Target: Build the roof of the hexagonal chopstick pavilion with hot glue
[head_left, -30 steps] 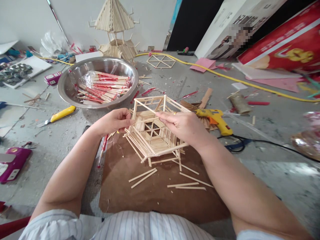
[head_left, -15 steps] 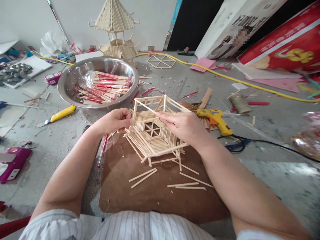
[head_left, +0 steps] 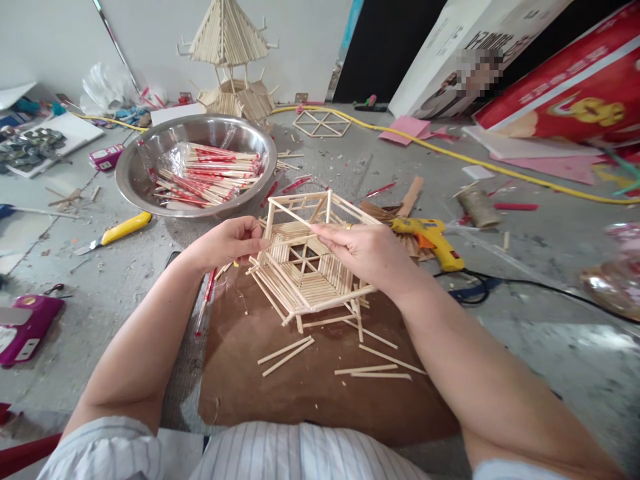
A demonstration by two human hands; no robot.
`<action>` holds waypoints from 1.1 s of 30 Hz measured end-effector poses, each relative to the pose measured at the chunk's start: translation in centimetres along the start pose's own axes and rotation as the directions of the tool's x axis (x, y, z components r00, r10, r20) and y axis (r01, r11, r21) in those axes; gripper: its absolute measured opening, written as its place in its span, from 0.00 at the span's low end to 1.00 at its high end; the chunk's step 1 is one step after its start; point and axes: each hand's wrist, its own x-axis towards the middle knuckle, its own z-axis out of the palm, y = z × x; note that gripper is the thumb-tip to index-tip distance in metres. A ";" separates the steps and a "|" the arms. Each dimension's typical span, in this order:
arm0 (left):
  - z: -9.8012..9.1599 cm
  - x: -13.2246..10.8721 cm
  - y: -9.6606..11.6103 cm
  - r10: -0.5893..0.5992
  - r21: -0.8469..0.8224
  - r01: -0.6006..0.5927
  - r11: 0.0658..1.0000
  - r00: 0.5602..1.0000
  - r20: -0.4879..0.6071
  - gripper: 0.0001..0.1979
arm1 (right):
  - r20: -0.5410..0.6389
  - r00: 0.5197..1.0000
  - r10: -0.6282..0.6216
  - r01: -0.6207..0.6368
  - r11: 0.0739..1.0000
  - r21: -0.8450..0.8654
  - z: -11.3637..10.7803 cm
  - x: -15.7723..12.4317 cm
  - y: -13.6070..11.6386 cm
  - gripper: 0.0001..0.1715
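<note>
A six-sided frame of wooden sticks point(head_left: 320, 308) stands on a brown board point(head_left: 250, 393), its sloped sides lined with rows of sticks around a spoked centre. At its left side, my left hand point(head_left: 233, 241) has thumb and forefinger pinched at a stick by the rim. Over the far right part, my right hand point(head_left: 367, 257) grips a thin wooden stick point(head_left: 293, 213) that slants across to the frame's upper left corner. Its lower end is hidden by my fingers. Several loose sticks point(head_left: 365, 369) lie on the board in front.
A steel bowl point(head_left: 125, 183) of wrapped chopsticks point(head_left: 215, 173) stands behind left, near a yellow utility knife point(head_left: 125, 228). A yellow glue gun point(head_left: 435, 243) with a black cord lies right. Behind are a stick pagoda point(head_left: 235, 60), a flat hexagon frame point(head_left: 323, 124) and a yellow cable point(head_left: 450, 157).
</note>
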 end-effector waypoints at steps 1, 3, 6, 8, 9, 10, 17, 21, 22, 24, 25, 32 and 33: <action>0.0 0.0 -0.1 0.001 -0.004 -0.001 1.000 1.000 0.006 0.14 | -0.002 1.000 -0.002 0.002 1.000 -0.003 0.0 0.0 0.0 0.17; -0.1 0.0 -0.2 0.002 -0.010 -0.002 1.000 1.000 0.022 0.15 | -0.005 1.000 -0.009 0.009 1.000 -0.012 -0.1 0.0 0.0 0.17; -0.2 0.0 -0.3 -0.002 -0.010 0.002 1.000 0.999 0.049 0.15 | -0.005 1.000 -0.007 0.007 1.000 -0.023 0.0 0.0 0.0 0.17; -0.2 0.0 -0.3 -0.011 -0.001 0.011 1.000 0.998 0.056 0.16 | -0.003 1.000 0.002 -0.002 1.000 -0.029 0.0 0.0 0.1 0.17; -0.2 0.0 -0.3 -0.014 0.004 0.014 1.000 0.998 0.053 0.16 | -0.002 1.000 0.005 -0.005 1.000 -0.029 0.1 0.0 0.1 0.17; -0.2 0.0 -0.2 -0.016 0.010 0.016 1.000 0.999 0.046 0.17 | 0.000 1.000 0.005 -0.005 1.000 -0.027 0.1 0.0 0.1 0.17; -0.1 0.0 -0.1 -0.014 0.045 0.013 0.999 1.000 0.008 0.18 | 0.016 1.000 0.006 -0.006 1.000 -0.010 -0.3 0.1 -0.3 0.18; -0.1 -0.1 0.1 0.000 0.077 0.001 0.997 1.000 -0.007 0.18 | 0.038 0.999 0.032 -0.032 0.999 -0.021 -0.7 0.3 -0.5 0.21; -0.1 -0.1 0.2 0.006 0.084 -0.005 0.996 1.000 -0.010 0.19 | 0.052 0.998 0.044 -0.044 0.999 -0.013 -0.7 0.4 -0.6 0.21; -0.1 -0.2 0.3 0.019 0.100 -0.017 0.995 1.000 -0.019 0.19 | 0.082 0.995 0.063 -0.064 0.998 0.014 -0.9 0.5 -0.6 0.23; -0.2 -0.3 0.4 0.025 0.109 -0.022 0.994 0.999 -0.027 0.18 | 0.096 0.993 0.065 -0.068 0.997 0.028 -1.0 0.6 -0.6 0.23; -0.2 -1.2 1.7 0.131 0.183 -0.081 0.980 0.951 -0.279 0.12 | 0.040 0.998 0.053 -0.052 0.998 -0.018 -3.6 0.4 -0.6 0.21; -0.1 -1.5 2.1 0.167 0.204 -0.104 0.974 0.931 -0.325 0.11 | 0.010 0.998 0.061 -0.061 0.998 -0.022 -4.1 0.1 -0.7 0.20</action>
